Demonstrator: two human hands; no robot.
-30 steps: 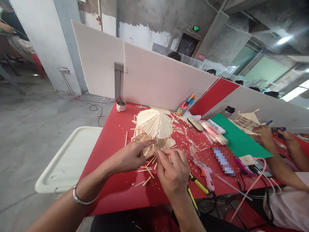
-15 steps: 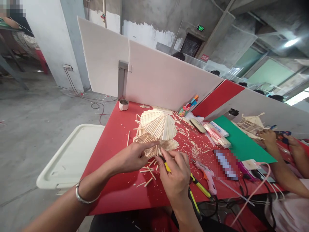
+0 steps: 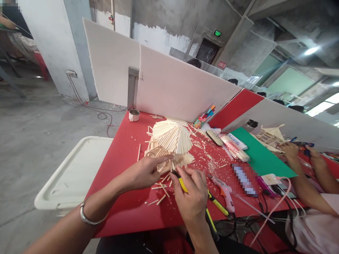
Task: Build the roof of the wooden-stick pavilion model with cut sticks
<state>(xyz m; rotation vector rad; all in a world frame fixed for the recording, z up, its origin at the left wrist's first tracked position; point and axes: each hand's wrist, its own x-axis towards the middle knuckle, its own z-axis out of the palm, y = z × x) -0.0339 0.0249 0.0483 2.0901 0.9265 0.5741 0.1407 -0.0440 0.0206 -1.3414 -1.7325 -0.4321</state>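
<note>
A small house model [image 3: 172,135] built of pale round wooden sticks, with a fan-shaped roof, stands on the red table. My left hand [image 3: 144,171] reaches to its front, index finger stretched out against the sticks and the other fingers curled; nothing shows held in it. Beside that fingertip, my right hand [image 3: 192,192] is closed around a yellow-and-black tool [image 3: 183,185], seemingly pliers, whose black tip is close to the model's front sticks. Two yellow-and-black handles [image 3: 217,203] show past the hand; my palm hides how they join. Loose cut sticks [image 3: 161,190] lie below.
A pink glue gun [image 3: 224,192] lies right of my hand, its cable trailing off the table. Farther right are bagged sticks [image 3: 235,146], a green board [image 3: 265,155] and a power strip. A white cup [image 3: 134,115] stands at the back left. A co-worker's hands [image 3: 290,150] work at another stick model.
The view has shifted slightly, moving the scene a little left in the picture. Both hands keep nearly the same place and hold at the model.
</note>
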